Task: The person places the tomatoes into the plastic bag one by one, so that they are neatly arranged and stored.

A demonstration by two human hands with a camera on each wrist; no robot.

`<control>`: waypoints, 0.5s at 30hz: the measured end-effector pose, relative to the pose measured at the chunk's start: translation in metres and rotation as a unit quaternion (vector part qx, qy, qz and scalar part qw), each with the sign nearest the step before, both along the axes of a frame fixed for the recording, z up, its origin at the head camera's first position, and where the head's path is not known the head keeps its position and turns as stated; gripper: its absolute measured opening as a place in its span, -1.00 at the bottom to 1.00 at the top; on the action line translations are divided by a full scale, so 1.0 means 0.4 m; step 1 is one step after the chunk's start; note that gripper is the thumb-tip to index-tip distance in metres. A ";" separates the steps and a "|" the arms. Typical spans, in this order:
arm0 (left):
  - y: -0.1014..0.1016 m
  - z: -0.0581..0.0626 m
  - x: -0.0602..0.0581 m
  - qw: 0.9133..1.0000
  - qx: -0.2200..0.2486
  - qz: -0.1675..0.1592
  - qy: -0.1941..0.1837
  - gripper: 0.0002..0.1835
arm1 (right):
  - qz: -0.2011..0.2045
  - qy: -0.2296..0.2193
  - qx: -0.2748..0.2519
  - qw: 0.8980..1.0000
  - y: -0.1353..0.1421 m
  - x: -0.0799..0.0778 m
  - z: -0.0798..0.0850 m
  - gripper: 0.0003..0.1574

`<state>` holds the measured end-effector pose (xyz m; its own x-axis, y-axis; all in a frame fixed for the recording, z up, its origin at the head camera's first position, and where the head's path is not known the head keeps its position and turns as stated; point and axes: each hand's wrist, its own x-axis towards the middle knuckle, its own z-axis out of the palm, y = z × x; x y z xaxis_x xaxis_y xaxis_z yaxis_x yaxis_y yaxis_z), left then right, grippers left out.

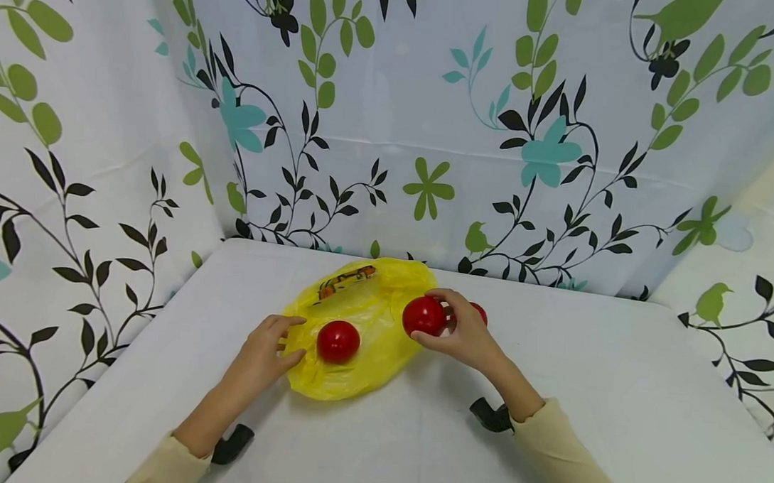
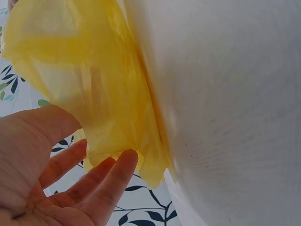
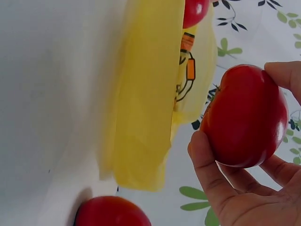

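Observation:
A yellow plastic bag [image 1: 383,355] lies spread on the white table, with an orange-and-black print on it. One tomato [image 1: 339,341] sits within the bag's mouth. My right hand [image 1: 463,333] grips a second tomato [image 3: 247,117] between thumb and fingers, above the bag's right edge. Partly hidden behind that hand, a third tomato [image 1: 479,313] rests on the table just right of the bag. My left hand [image 1: 264,351] is at the bag's left edge, its spread fingers touching the plastic [image 2: 108,94]; the film hides the thumb tip.
The white table [image 1: 587,362] extends around the bag. A patterned curtain [image 1: 391,128] with leaves and flowers hangs behind it and along both sides. Black curved pieces [image 1: 232,446] show under both wrists.

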<state>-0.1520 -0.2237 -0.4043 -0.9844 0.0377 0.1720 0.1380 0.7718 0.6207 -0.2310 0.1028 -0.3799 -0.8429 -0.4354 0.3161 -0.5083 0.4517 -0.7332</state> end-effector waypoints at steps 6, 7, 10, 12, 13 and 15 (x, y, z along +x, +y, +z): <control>0.003 -0.005 -0.001 1.000 0.001 -0.004 0.004 -0.47 | 0.004 -0.029 -0.003 1.000 -0.033 -0.008 -0.005 -0.14; 0.003 -0.006 -0.001 1.000 0.001 -0.003 0.003 -0.47 | 0.006 -0.030 -0.003 1.000 -0.038 -0.009 -0.006 -0.14; 0.001 -0.004 0.000 1.000 0.000 -0.004 0.002 -0.46 | 0.012 -0.030 -0.003 0.999 -0.052 -0.016 -0.008 -0.14; 0.000 -0.001 -0.001 1.000 -0.001 -0.003 0.002 -0.46 | 0.015 -0.028 -0.003 0.999 -0.062 -0.021 -0.006 -0.14; -0.001 -0.002 0.000 1.000 0.000 -0.003 0.002 -0.45 | 0.016 -0.029 -0.004 0.999 -0.067 -0.022 -0.006 -0.14; -0.002 -0.002 0.001 1.000 0.003 -0.003 -0.001 -0.45 | 0.014 -0.035 -0.003 0.999 -0.076 -0.026 -0.007 -0.15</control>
